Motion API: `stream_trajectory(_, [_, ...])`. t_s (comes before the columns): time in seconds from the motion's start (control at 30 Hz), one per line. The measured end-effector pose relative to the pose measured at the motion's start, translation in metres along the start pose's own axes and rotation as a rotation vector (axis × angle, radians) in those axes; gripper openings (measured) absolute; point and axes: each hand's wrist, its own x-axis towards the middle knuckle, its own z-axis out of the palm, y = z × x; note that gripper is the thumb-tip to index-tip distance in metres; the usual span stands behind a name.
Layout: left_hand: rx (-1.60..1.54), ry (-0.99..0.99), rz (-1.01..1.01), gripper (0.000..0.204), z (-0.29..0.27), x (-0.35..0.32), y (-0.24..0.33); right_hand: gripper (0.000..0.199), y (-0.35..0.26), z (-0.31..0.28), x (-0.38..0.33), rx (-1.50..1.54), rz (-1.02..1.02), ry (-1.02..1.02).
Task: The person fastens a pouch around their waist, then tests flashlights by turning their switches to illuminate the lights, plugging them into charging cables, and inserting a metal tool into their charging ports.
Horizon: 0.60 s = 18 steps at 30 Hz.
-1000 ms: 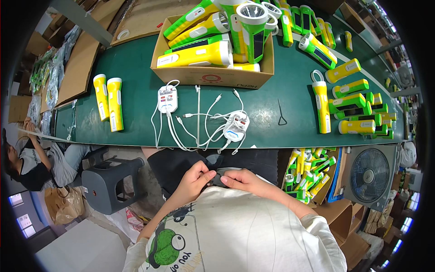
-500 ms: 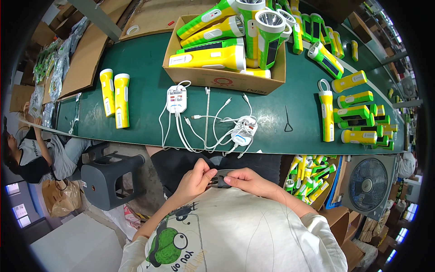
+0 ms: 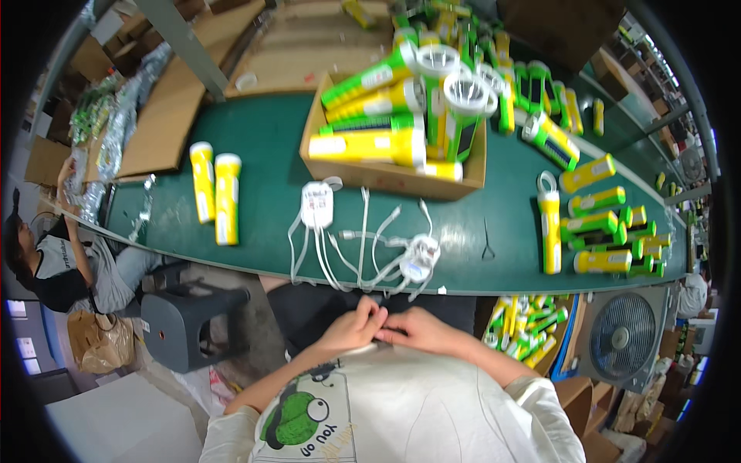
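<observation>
Below the near edge of the green table (image 3: 262,139), close against the person's white shirt (image 3: 417,417), the left hand (image 3: 351,328) and the right hand (image 3: 421,330) meet fingertip to fingertip over the dark lap. Both hands are curled, their fingers pinched together around something small and dark between them; it is too hidden to tell what it is, or which hand actually grips it. Just above the hands, on the table, lies a tangle of white charging cables (image 3: 363,247) running from a white charger block (image 3: 316,204) on the left to a round white plug hub (image 3: 419,258) on the right, some cable ends hanging over the table's edge. Behind the cables stands an open cardboard box (image 3: 386,174) stacked with yellow and green flashlights (image 3: 370,143). Two yellow flashlights (image 3: 216,193) lie side by side well to the left, and a single yellow flashlight (image 3: 549,224) lies to the right, beside a cluster of more green and yellow ones (image 3: 610,231). A grey fan (image 3: 621,336) sits on the floor at the person's right, and a dark plastic stool (image 3: 185,324) stands at the left, near another person (image 3: 69,262) seated by the table.
</observation>
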Motion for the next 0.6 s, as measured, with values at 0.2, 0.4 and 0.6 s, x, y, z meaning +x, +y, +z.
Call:
stream_trajectory(0.2, [-0.161, -0.226, -0.067, 0.044, -0.004, -0.005, -0.02, 0.031, 0.013, 0.002, -0.008, 0.027, 0.14, -0.081])
stream_trajectory(0.4, [0.193, -0.276, 0.075, 0.032, -0.027, -0.059, -0.213, 0.037, 0.025, -0.012, -0.045, 0.267, -0.002, -0.045])
stream_trajectory(0.6, [0.081, -0.225, 0.058, 0.021, -0.064, -0.083, -0.078, 0.03, 0.003, -0.033, -0.078, 0.131, 0.001, -0.003])
